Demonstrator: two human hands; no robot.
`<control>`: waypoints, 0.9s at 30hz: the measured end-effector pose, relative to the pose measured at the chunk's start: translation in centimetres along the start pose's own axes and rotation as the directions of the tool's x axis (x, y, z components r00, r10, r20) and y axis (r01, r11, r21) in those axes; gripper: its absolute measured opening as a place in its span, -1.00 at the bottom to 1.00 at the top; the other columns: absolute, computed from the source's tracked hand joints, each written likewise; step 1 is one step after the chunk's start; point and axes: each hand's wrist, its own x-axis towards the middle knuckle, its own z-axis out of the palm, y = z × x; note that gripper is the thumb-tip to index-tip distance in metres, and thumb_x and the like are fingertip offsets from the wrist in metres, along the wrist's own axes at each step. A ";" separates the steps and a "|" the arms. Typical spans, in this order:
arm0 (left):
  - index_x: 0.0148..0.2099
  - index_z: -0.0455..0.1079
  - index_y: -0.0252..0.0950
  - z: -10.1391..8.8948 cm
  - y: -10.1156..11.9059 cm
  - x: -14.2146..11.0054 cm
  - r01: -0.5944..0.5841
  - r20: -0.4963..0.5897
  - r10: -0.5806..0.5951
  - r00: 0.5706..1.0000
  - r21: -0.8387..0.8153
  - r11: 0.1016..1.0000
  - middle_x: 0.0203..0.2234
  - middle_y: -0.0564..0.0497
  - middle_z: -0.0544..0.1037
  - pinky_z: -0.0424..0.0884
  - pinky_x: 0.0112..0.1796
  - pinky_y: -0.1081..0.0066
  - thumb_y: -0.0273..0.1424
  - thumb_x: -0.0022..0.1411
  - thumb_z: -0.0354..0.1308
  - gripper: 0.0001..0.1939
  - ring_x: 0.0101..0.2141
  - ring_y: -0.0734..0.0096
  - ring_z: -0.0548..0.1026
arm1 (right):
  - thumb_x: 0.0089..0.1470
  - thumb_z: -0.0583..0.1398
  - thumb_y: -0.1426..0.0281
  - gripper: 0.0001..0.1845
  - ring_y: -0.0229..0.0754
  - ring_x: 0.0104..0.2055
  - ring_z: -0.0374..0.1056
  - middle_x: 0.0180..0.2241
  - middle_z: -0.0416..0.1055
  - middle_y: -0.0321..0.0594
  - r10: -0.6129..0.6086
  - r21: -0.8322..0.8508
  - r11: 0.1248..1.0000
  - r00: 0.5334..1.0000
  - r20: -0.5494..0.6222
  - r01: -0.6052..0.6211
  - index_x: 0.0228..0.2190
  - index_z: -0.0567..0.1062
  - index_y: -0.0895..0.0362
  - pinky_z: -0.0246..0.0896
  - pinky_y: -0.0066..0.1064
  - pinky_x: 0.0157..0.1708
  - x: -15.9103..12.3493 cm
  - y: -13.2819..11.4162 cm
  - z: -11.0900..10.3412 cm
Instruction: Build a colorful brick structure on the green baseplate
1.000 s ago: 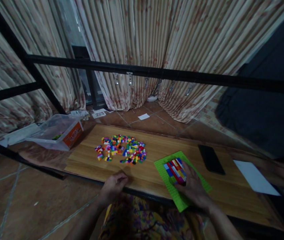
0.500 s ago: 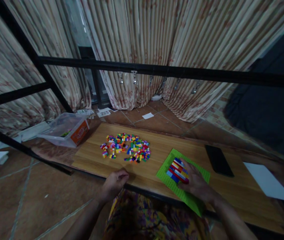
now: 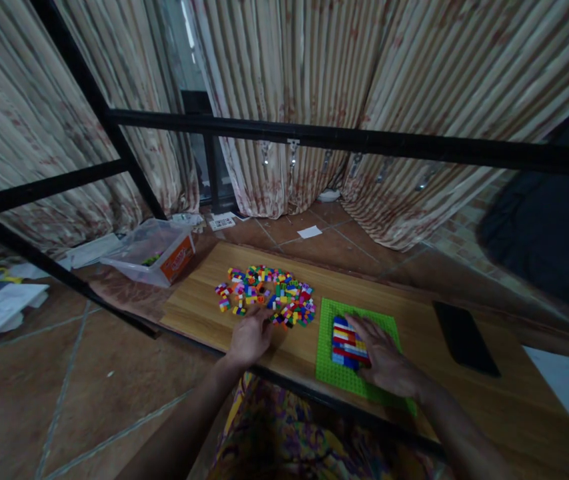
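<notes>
My left hand (image 3: 251, 337) is at the near edge of a loose pile of small coloured toy bricks (image 3: 294, 300). Its fingers are curled together at the bricks, and whatever may be between the fingertips is too small to make out. My right hand (image 3: 388, 360) lies over the right side of a striped block of toy bricks (image 3: 347, 343), fingers along its far side and thumb at its near side. Red, blue, white and yellow rows show in the block. Beneath it is a green studded baseplate (image 3: 327, 363), partly covered by my right hand and forearm.
The bricks lie on a narrow wooden tabletop (image 3: 199, 293). A black flat slab (image 3: 465, 338) and a white sheet (image 3: 567, 383) are at the right. Left of the tabletop stands a clear plastic box (image 3: 151, 257) with an orange label. A black metal bar (image 3: 314, 135) crosses beyond.
My left hand has moved forward from the table's front edge to the brick pile. The green baseplate has turned to sit squarer on the table, my right hand still on the block. The view has shifted left.
</notes>
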 end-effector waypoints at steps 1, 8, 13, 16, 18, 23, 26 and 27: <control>0.00 0.41 -0.22 0.2 -0.2 0.1 -0.019 -0.007 0.019 1.000 0.002 1.000 -0.08 -0.08 0.46 0.38 -0.12 0.33 -0.46 0.18 0.05 -0.67 -0.17 0.29 0.48 | -0.22 0.18 0.41 -0.01 0.03 0.34 -0.25 0.30 -0.07 -0.14 0.001 0.000 1.000 0.999 -0.036 -0.001 0.26 -0.03 0.04 -0.25 -0.03 0.24 0.0 -0.4 0.0; -0.01 0.41 -0.21 0.7 -1.9 0.3 -0.107 -0.043 0.106 0.993 -0.025 0.994 -0.08 -0.06 0.45 0.39 -0.06 0.32 -0.48 0.22 0.01 -0.69 -0.11 0.30 0.46 | 0.07 0.09 0.37 -0.50 -0.05 0.15 0.15 0.09 0.28 -0.13 -0.094 0.102 0.986 0.948 -0.305 0.130 0.08 0.31 0.07 0.04 -0.15 0.15 2.6 -5.4 1.8; -0.07 0.43 -0.21 0.5 -3.1 0.6 -0.177 -0.099 0.169 0.981 -0.086 0.980 -0.12 -0.05 0.47 0.37 -0.04 0.34 -0.52 0.23 -0.02 -0.71 -0.09 0.33 0.44 | 0.14 0.03 0.39 -0.68 -0.08 -0.01 0.27 -0.09 0.41 -0.14 -0.086 0.122 0.982 0.924 -0.372 0.141 -0.09 0.45 0.09 0.16 -0.22 0.03 6.1 -7.6 2.9; -0.12 0.43 -0.24 0.5 -3.4 0.7 -0.181 -0.141 0.162 0.977 -0.133 0.974 -0.16 -0.06 0.48 0.37 -0.04 0.34 -0.53 0.22 -0.01 -0.75 -0.10 0.33 0.43 | 0.16 0.02 0.39 -0.69 -0.09 -0.08 0.31 -0.18 0.43 -0.14 -0.104 0.091 0.984 0.915 -0.390 0.151 -0.13 0.48 0.10 0.18 -0.26 -0.03 9.2 -9.0 2.7; -0.13 0.43 -0.24 0.4 -3.3 0.7 -0.185 -0.156 0.159 0.975 -0.170 0.968 -0.17 -0.06 0.49 0.38 -0.06 0.36 -0.54 0.21 0.00 -0.75 -0.11 0.34 0.44 | 0.16 0.04 0.37 -0.68 -0.07 -0.10 0.30 -0.19 0.43 -0.12 -0.110 0.044 0.989 0.913 -0.394 0.139 -0.10 0.46 0.12 0.18 -0.26 -0.05 11.5 -10.1 2.6; -0.15 0.44 -0.23 0.0 -3.1 0.5 -0.183 -0.146 0.152 0.978 -0.226 0.957 -0.17 -0.06 0.50 0.37 -0.05 0.35 -0.56 0.18 0.00 -0.74 -0.10 0.32 0.44 | 0.10 0.15 0.25 -0.69 0.01 -0.09 0.25 -0.19 0.41 -0.04 -0.064 -0.065 0.997 0.914 -0.402 0.041 -0.15 0.48 0.13 0.12 -0.17 -0.04 15.5 -13.1 3.4; -0.15 0.43 -0.24 0.0 -3.3 0.5 -0.175 -0.147 0.143 0.979 -0.237 0.956 -0.17 -0.06 0.49 0.38 -0.05 0.35 -0.53 0.20 -0.01 -0.76 -0.10 0.33 0.44 | 0.08 0.17 0.29 -0.75 0.02 -0.09 0.24 -0.18 0.41 -0.04 0.002 -0.046 0.999 0.916 -0.402 -0.022 -0.22 0.50 0.13 0.09 -0.15 -0.03 16.0 -14.1 4.2; -0.15 0.43 -0.24 0.1 -3.4 0.6 -0.174 -0.150 0.141 0.979 -0.237 0.956 -0.17 -0.07 0.49 0.37 -0.05 0.34 -0.51 0.21 0.00 -0.77 -0.10 0.32 0.44 | 0.08 0.18 0.31 -0.77 0.02 -0.10 0.24 -0.19 0.41 -0.04 0.023 -0.027 0.999 0.917 -0.399 -0.037 -0.23 0.50 0.13 0.09 -0.14 -0.04 16.0 -14.3 4.4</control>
